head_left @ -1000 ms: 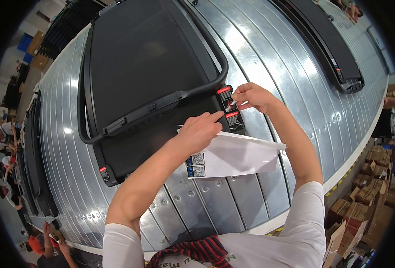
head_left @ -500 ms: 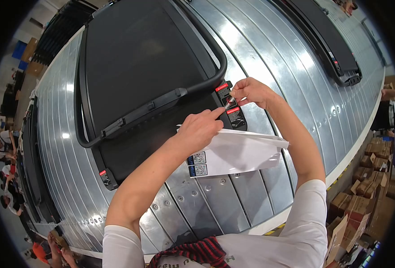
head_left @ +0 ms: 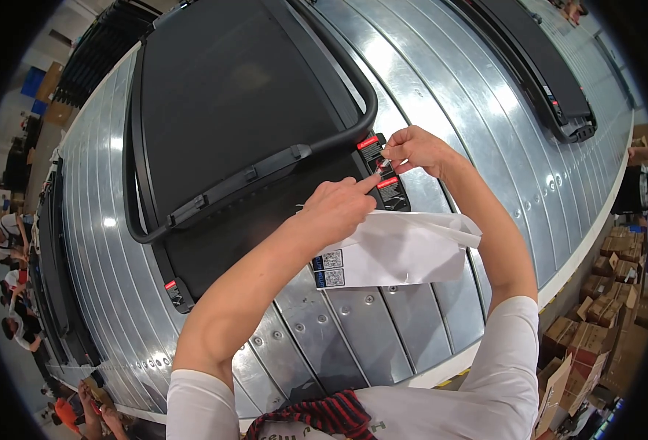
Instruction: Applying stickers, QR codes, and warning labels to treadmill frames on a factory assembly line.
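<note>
A black treadmill point(head_left: 228, 81) with a folded tubular handrail point(head_left: 371, 95) lies in front of me. My left hand point(head_left: 338, 209) is over its near right corner. Its index finger is stretched out onto the corner's warning labels point(head_left: 391, 192), and its other fingers are curled over white label sheets point(head_left: 412, 253) that hang below, with printed code squares at their left end. Just right of the corner, my right hand point(head_left: 414, 152) pinches a small piece by the labels. That piece looks thin, pale and partly red; its kind is too small to make out.
Slatted metal conveyor point(head_left: 426, 315) carries the treadmill. Another black treadmill point(head_left: 529, 66) lies far right, and a dark one point(head_left: 63, 279) far left. Cardboard boxes point(head_left: 588, 330) are piled at the right. Several people point(head_left: 16, 286) are beyond the left edge.
The treadmill and label sheets have shifted slightly right in view. My left hand has moved a little right with them; my right hand keeps its pinch at the labels.
</note>
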Motion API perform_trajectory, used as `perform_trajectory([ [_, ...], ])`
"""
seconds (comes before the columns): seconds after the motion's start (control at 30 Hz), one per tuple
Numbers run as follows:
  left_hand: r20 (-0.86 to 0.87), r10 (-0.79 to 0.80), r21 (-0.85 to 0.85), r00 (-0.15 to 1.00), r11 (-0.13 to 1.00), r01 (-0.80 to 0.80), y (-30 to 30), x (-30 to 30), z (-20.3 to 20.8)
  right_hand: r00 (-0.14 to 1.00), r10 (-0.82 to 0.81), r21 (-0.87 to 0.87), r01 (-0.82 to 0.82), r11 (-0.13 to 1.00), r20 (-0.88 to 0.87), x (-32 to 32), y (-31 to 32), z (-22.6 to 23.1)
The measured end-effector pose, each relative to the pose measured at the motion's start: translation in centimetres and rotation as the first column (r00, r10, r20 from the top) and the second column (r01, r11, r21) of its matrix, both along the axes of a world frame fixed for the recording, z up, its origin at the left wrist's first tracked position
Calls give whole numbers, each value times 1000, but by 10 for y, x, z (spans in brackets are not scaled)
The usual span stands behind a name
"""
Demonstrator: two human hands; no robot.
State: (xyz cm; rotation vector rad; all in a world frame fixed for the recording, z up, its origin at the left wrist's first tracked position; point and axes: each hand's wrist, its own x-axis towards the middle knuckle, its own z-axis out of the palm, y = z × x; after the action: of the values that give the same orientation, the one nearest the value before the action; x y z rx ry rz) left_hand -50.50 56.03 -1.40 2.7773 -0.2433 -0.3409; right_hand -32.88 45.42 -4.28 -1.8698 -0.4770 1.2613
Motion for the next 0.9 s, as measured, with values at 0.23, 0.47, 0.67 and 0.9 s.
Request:
perform_trajectory([
  [0.23,-23,18,-39,1000,999,-19,-2,-1,2,999,-29,14,29,999,31,-4,0,2],
  [0.47,-24,15,-2,1000,1000,-15,-2,-1,2,998,-26,20,25,999,57,-6,2,1],
  [0.67,-7,3,27,1000,1000,-3,-5,0,1,902,111,-17,-114,993,418,-11,1,-7],
  [0.9,38,34,22,999,999,-35,-4,2,-4,496,318,-283,-145,948,808,-16,5,14],
])
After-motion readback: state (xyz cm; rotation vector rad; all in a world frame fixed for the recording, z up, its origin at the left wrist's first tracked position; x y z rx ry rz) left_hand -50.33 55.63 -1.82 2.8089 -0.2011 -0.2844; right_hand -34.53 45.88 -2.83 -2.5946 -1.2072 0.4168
